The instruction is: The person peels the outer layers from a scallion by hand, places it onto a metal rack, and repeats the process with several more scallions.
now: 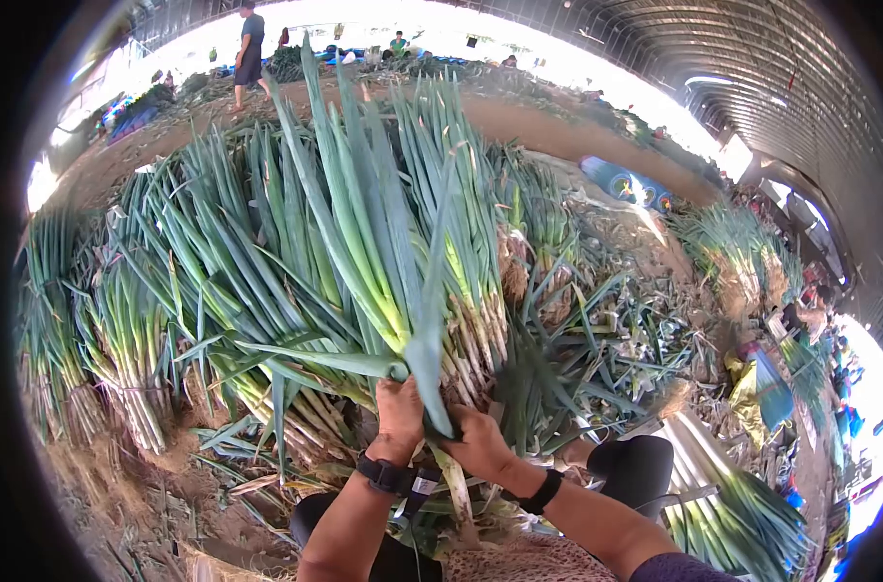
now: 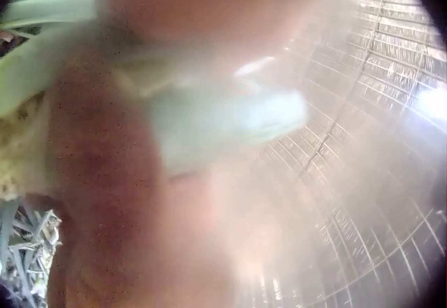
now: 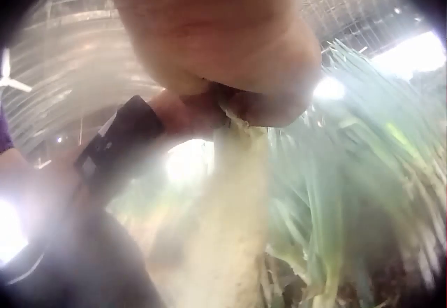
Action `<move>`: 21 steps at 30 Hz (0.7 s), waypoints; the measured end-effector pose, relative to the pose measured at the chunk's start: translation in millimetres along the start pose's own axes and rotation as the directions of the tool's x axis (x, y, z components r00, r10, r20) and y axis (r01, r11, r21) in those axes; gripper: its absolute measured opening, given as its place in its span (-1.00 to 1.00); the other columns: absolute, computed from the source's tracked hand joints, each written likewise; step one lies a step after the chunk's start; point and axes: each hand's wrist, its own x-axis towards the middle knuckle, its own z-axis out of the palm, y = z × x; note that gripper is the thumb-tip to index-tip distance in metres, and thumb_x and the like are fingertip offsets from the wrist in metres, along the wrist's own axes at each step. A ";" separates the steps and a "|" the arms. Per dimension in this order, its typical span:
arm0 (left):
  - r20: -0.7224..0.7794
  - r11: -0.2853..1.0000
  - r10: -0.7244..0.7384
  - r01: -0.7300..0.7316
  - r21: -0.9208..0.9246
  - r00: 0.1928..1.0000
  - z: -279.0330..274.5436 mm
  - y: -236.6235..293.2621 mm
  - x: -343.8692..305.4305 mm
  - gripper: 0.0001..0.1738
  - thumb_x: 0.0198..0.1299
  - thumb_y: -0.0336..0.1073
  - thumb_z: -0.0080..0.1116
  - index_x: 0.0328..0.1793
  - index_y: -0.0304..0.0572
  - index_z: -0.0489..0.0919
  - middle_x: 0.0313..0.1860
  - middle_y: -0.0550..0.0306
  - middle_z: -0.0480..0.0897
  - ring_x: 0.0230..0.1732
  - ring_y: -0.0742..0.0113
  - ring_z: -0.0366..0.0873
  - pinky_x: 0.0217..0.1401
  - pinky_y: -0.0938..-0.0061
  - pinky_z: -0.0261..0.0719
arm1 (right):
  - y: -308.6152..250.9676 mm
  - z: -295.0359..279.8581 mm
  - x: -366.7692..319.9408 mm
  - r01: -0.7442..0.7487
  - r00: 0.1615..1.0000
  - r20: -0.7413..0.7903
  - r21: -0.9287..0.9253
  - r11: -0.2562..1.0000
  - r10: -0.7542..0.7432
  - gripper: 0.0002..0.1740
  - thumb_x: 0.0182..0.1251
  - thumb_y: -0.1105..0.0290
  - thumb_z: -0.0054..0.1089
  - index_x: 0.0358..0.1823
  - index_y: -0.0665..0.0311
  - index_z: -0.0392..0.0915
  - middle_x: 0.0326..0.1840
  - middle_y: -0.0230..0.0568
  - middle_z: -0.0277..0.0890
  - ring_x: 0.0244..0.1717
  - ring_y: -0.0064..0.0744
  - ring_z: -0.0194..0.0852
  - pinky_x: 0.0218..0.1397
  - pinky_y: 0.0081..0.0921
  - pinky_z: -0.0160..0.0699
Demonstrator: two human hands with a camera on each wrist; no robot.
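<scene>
1. You held one bunch of leeks (image 1: 383, 242) upright in front of you. Its green leaves fanned upward and its pale stalks ran down into both hands.
2. Your left hand (image 1: 400, 419) was seen from the back, fingers curled round the stalks at the base of the bunch. A long leaf bent sideways just above the knuckles.
3. Your right hand (image 1: 477, 441) sat just beside the left, touching it, fingers closed round the same lower stalks. In the right wrist view, a pale stalk (image 3: 230, 217) came out from under the closed fingers (image 3: 265, 105).
4. The left wrist view was badly blurred. It showed only a pale green leaf (image 2: 223, 119) lying across the hand, and finger detail could not be read there.
5. Each wrist carried a black band (image 1: 383, 475).
6. Other leek bundles (image 1: 121, 330) lay on the dirt ground to your left. Loose trimmed leaves (image 1: 606, 339) were heaped to your right.
7. A person (image 1: 250, 48) walked well behind the bunch, near the bright opening of the shed.
</scene>
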 end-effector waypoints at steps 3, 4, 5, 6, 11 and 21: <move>-0.202 0.991 0.100 -0.080 0.105 0.974 -5.7 -4.3 8.8 -0.89 0.15 -0.36 0.21 -0.29 -0.23 0.54 -0.51 0.22 0.56 -0.58 0.44 0.47 -0.55 0.52 0.41 | 22.7 -7.0 -28.5 -0.309 0.949 -0.044 0.045 0.950 0.311 -0.69 0.07 0.32 0.28 -0.19 0.36 0.53 -0.33 0.07 0.54 -0.27 -0.08 0.56 -0.22 -0.27 0.46; -0.283 0.997 -0.048 0.064 0.046 0.958 -7.2 17.3 6.9 -0.75 0.11 -0.31 0.27 -0.23 -0.35 0.52 -0.44 0.15 0.57 -0.42 0.40 0.47 -0.32 0.49 0.42 | 36.3 -9.9 -43.6 -0.447 0.893 -0.052 0.020 0.894 0.448 -0.70 0.08 0.36 0.27 -0.19 0.37 0.53 -0.35 0.04 0.54 -0.28 -0.16 0.58 -0.22 -0.30 0.47; -0.254 0.999 -0.035 0.042 0.021 0.967 -10.9 28.0 9.6 -0.76 0.12 -0.31 0.26 -0.23 -0.35 0.52 -0.41 0.13 0.58 -0.40 0.39 0.48 -0.33 0.49 0.43 | 49.1 -13.7 -55.9 -0.530 0.848 -0.014 0.025 0.848 0.530 -0.70 0.09 0.36 0.26 -0.18 0.38 0.53 -0.32 0.04 0.54 -0.26 -0.19 0.57 -0.19 -0.33 0.46; -0.223 1.000 -0.019 0.019 -0.004 0.975 -14.9 36.6 12.6 -0.77 0.12 -0.31 0.26 -0.24 -0.35 0.52 -0.38 0.12 0.59 -0.38 0.38 0.50 -0.34 0.50 0.43 | 66.2 -18.0 -70.0 -0.606 0.795 0.023 0.028 0.795 0.606 -0.70 0.09 0.37 0.24 -0.17 0.39 0.53 -0.29 0.04 0.55 -0.24 -0.23 0.55 -0.17 -0.36 0.45; -0.266 0.994 -0.101 0.111 0.020 0.959 -17.2 36.6 10.3 -0.63 0.13 -0.30 0.26 -0.03 -0.34 0.41 -0.17 0.06 0.56 -0.23 0.33 0.51 -0.25 0.45 0.48 | 162.6 -4.5 -84.6 -0.358 0.855 -0.146 0.526 0.771 0.497 -0.42 0.03 0.37 0.35 0.09 0.43 0.40 -0.06 -0.03 0.58 -0.14 -0.27 0.59 -0.15 -0.38 0.56; 0.283 0.918 0.094 -0.193 0.346 0.954 -14.7 48.2 4.3 -0.23 0.09 -0.06 0.27 0.32 -0.37 0.27 0.34 -0.15 0.14 0.37 0.04 0.14 0.40 0.27 0.15 | 63.3 48.4 -1.2 -0.280 0.950 0.085 0.659 0.698 0.300 -0.65 0.33 0.23 0.13 0.05 0.25 0.44 -0.37 -0.27 0.52 -0.39 -0.46 0.48 -0.32 -0.48 0.47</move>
